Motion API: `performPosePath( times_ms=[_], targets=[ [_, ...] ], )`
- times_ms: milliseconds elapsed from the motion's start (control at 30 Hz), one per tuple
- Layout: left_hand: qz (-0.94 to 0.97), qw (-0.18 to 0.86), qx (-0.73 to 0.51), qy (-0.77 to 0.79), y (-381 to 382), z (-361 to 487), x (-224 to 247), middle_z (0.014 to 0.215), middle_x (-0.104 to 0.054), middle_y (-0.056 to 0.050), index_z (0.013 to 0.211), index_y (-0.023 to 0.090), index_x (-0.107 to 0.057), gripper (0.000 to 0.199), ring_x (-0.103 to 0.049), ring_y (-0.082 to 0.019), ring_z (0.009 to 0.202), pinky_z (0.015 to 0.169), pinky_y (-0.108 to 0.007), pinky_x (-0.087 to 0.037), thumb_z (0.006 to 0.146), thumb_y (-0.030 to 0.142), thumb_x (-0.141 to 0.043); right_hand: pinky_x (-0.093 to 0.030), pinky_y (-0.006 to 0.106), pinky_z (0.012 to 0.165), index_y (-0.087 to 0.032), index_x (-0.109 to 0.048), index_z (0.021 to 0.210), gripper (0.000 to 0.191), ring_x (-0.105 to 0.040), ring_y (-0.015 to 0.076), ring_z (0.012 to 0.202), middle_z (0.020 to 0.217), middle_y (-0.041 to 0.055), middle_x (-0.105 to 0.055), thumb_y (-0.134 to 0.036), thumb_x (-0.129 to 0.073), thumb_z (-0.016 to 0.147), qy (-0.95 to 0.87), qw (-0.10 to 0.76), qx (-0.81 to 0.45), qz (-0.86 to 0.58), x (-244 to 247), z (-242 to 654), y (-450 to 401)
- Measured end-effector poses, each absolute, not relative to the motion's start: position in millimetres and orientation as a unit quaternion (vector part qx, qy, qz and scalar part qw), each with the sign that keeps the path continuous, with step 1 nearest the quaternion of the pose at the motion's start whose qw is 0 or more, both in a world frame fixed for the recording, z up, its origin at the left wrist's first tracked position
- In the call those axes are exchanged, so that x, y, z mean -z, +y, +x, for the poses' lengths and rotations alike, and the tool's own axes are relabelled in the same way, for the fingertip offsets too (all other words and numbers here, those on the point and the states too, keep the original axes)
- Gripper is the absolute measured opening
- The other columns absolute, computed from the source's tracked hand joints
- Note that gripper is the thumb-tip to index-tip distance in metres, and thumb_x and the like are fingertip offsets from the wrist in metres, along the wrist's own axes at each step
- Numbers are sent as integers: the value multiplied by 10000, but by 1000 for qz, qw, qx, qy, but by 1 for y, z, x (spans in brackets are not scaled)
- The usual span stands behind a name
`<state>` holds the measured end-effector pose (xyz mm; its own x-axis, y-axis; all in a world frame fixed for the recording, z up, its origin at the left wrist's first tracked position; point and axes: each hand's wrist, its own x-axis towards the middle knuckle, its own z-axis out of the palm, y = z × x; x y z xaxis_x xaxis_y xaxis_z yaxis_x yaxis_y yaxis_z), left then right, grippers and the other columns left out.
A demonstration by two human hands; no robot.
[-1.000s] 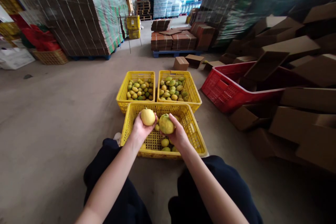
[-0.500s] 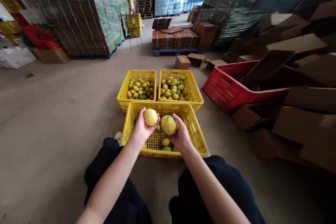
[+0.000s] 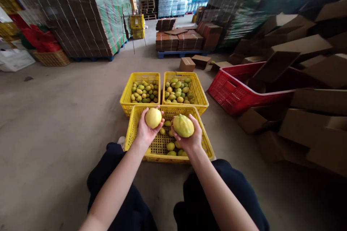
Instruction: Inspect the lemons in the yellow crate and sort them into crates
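Note:
My left hand (image 3: 145, 130) is wrapped around a smooth, round yellow lemon (image 3: 153, 118), its fingers curling up past the right side. A larger, ribbed yellow-green lemon (image 3: 183, 126) rests in my right hand (image 3: 194, 138), tilted with its fingers and thumb around it. Both hands are raised above the near yellow crate (image 3: 202, 134), a short gap between them. Several loose lemons (image 3: 170, 146) lie on that crate's slatted bottom, mostly towards its right side; my right hand covers part of them.
Behind stand two yellow crates, left (image 3: 125, 95) and right (image 3: 202, 95), holding many yellow and green lemons. At right are a red crate (image 3: 230, 92) and heaped cardboard boxes (image 3: 306, 115). Flattened cartons sit on a blue pallet (image 3: 173, 54); wrapped stacks (image 3: 108, 11) flank the aisle.
My right hand has moved right and turned, tipping the ribbed lemon from top-up to its side. My left hand still grips its lemon, shifted slightly left and up. The gap between the hands is wider.

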<state>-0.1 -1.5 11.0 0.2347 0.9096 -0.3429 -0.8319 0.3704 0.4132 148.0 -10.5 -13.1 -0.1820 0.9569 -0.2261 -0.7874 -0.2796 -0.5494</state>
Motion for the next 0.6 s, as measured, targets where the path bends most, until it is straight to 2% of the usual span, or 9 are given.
performPosePath(
  times_ms=[33,100,167,233,333,600],
  targets=[
    [75,783,-559,263,-3,0,-11,776,-672,-72,1060,146,-632,321,-621,-138,556,431,-207,-515,867,340,-463,-414,217,305,-151,-632,800,343,-588,150,461,647,60,-670,-480,-569,726,-137,583,-757,-261,13,148,-11],
    [55,783,-572,238,-5,1,-11,757,-668,-69,1018,140,-643,305,-625,-140,578,482,-223,-539,859,322,-458,-530,250,459,-149,-640,832,328,-642,167,575,676,63,-680,-451,-574,722,-94,592,-761,-249,13,148,-11],
    [8,779,-591,211,-4,4,-8,762,-669,-67,1000,142,-646,284,-655,-156,680,618,-267,-575,850,287,-454,-570,274,593,-161,-643,868,288,-675,185,704,731,61,-697,-397,-590,712,-63,607,-756,-238,13,148,-10],
    [-37,770,-607,193,-3,8,-5,792,-677,-63,1007,153,-647,272,-671,-176,800,737,-312,-574,839,249,-456,-574,283,652,-182,-642,882,249,-682,194,797,794,51,-710,-340,-605,694,-43,627,-745,-223,14,147,-8],
    [-65,768,-611,182,-2,15,0,855,-691,-57,985,172,-655,253,-665,-195,904,804,-344,-556,830,233,-465,-568,283,692,-198,-641,869,224,-678,187,840,830,28,-715,-296,-612,671,-17,647,-734,-207,17,143,-5],
    [-59,779,-594,191,-2,25,4,814,-675,-39,838,180,-659,182,-653,-157,806,689,-262,-547,810,246,-492,-563,301,678,-214,-645,824,179,-654,159,723,827,6,-709,-302,-576,684,-3,653,-730,-203,21,132,-1]
  ],
)
